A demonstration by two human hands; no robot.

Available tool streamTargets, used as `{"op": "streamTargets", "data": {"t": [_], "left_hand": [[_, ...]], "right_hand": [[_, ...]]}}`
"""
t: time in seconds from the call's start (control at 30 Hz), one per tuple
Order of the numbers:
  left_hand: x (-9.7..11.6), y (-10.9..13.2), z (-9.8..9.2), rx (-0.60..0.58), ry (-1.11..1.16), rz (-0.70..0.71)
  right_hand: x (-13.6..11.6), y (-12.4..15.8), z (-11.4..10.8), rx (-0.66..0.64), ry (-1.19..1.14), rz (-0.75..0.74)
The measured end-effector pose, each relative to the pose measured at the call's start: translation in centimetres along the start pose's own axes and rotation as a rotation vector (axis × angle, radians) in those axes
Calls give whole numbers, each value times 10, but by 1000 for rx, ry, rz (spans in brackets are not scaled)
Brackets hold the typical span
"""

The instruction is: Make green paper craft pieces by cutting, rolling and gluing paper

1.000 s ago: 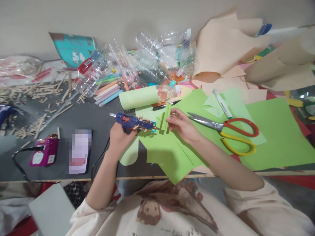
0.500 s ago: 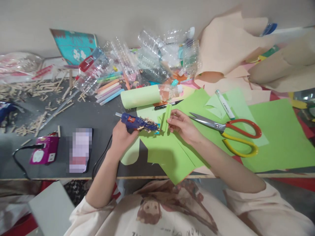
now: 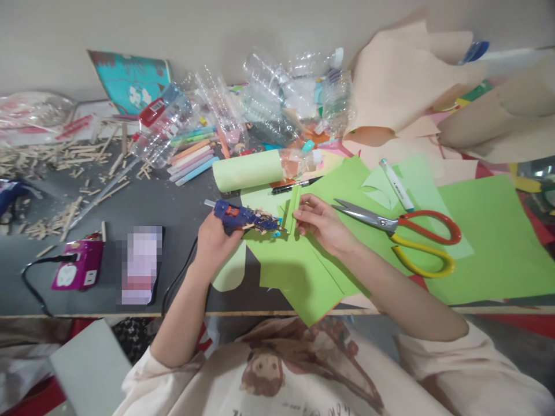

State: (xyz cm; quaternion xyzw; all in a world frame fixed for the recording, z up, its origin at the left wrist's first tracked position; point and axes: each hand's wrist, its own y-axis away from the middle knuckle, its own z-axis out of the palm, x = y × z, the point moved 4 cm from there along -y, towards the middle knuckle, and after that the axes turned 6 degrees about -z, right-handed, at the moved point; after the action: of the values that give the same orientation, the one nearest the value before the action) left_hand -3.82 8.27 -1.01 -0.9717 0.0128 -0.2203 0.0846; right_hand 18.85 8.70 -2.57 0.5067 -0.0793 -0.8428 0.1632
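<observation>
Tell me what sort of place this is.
Probably a craft workbench, at home or in a classroom; which, I cannot tell. The left hand grips a blue glue gun, the right hand pinches a folded green paper strip, and scissors, empty plastic bottles and wooden sticks litter the grey table.

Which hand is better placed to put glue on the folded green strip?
Left, probably: the left hand holds the glue gun, nozzle pointing at the folded green strip, which the right hand pinches.

Left hand (image 3: 213,238) aims glue gun (image 3: 243,215) at folded green strip (image 3: 293,210) in right hand (image 3: 321,222)
</observation>
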Motion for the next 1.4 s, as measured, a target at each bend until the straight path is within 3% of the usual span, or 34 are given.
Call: {"op": "streamTargets", "data": {"t": [0.67,0.93,1.4], "left_hand": [[-8,-1,2,69,20,64],[-12,-4,1,49,59,-22],[-19,-4,-2,128,80,-72]], "right_hand": [[6,2,6,-161,30,31],[10,2,9,-228,43,50],[12,5,12,-314,122,69]]}}
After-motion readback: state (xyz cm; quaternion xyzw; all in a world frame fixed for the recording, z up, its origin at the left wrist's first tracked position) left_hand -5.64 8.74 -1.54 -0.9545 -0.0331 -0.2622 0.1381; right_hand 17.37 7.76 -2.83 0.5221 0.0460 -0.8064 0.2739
